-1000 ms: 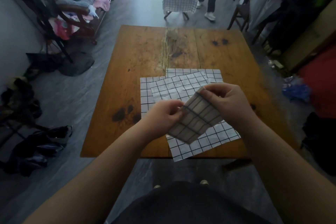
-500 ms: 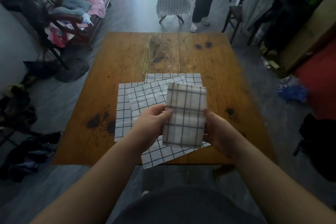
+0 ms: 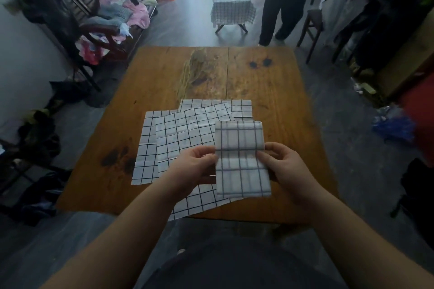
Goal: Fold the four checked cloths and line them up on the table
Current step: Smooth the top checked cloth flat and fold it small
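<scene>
I hold a folded checked cloth (image 3: 242, 159) upright above the near half of the wooden table (image 3: 270, 91). It is white with dark grid lines and creased across its middle. My left hand (image 3: 195, 166) pinches its left edge and my right hand (image 3: 281, 164) pinches its right edge. Under it, three unfolded checked cloths lie overlapping on the table: the top one (image 3: 187, 134), one at the left (image 3: 145, 148) and one at the back right (image 3: 242, 107). The top cloth's near corner hangs over the table's front edge.
A person in dark clothes (image 3: 284, 0) stands beyond the table beside a stool draped in checked fabric (image 3: 231, 4). A chair piled with clothes (image 3: 110, 16) is at the back left, wooden chairs (image 3: 314, 23) at the back right. Dark items lie on the floor at the left.
The held cloth went from tilted and bunched between my hands to upright and flat, with a crease across its middle. My hands moved apart to its side edges. The camera view shifted.
</scene>
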A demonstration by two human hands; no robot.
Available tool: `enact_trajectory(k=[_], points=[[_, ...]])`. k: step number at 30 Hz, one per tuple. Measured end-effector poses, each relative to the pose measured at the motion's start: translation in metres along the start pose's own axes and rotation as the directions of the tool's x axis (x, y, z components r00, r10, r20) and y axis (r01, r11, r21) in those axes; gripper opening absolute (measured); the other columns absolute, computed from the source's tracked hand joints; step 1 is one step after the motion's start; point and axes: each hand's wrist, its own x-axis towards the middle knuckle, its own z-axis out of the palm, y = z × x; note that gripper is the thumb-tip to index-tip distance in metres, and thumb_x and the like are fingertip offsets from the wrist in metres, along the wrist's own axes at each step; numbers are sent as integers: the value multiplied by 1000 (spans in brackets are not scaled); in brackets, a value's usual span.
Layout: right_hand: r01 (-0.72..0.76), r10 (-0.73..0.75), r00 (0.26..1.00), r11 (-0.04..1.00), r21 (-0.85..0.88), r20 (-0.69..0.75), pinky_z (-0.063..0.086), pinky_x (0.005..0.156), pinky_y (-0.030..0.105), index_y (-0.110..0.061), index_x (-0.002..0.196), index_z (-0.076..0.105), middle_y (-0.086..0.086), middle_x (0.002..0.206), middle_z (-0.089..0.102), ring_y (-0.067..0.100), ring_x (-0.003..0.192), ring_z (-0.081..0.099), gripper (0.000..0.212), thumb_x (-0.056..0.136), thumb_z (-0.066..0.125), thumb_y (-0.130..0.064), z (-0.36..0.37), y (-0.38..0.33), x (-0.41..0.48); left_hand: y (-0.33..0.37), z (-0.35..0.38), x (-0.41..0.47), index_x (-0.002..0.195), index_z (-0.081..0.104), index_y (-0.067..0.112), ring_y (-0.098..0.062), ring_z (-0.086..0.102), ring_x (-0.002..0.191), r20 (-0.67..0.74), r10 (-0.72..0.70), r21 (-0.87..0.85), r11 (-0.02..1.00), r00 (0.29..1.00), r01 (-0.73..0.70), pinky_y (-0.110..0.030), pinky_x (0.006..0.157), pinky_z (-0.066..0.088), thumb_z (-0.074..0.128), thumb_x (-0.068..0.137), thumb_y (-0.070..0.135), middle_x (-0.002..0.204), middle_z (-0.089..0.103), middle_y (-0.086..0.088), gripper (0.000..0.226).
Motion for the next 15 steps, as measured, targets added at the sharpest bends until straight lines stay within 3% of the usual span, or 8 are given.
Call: enact_trajectory(k=[4,8,11,15], points=[[10,-16,998,996,86,68,61,82,43,-10,122,64,15,110,74,32,101,73,27,96,62,-10,-21,-7,2,6,7,4,117,67,5,-32,73,93,9,47,-49,998,999,-47,-42,74,63,55,98,5,103,74,-18,22],[53,-59,991,997,52,121,62,74,34,-6,102,74,11,103,76,27,95,74,18,95,58,-1,-38,-11,8,13,9,7,95,73,4,-31,73,96,27,78,-19,997,997,-77,-39,78,62,53,96,-5,104,75,-16,22],[58,-54,989,998,-25,140,60,74,31,-5,97,74,11,102,74,27,93,74,20,96,55,1,-45,-11,13,15,12,10,94,74,4,-30,74,96,-3,73,48,996,997,-73,-34,77,61,52,96,-6,102,76,-12,24],[141,-93,974,963,-229,207,61,84,43,-10,95,71,12,100,72,33,97,70,29,96,47,5,-51,-8,20,17,17,17,101,72,7,-24,73,96,-60,134,243,963,989,-116,-34,80,61,58,97,5,103,75,-7,15]])
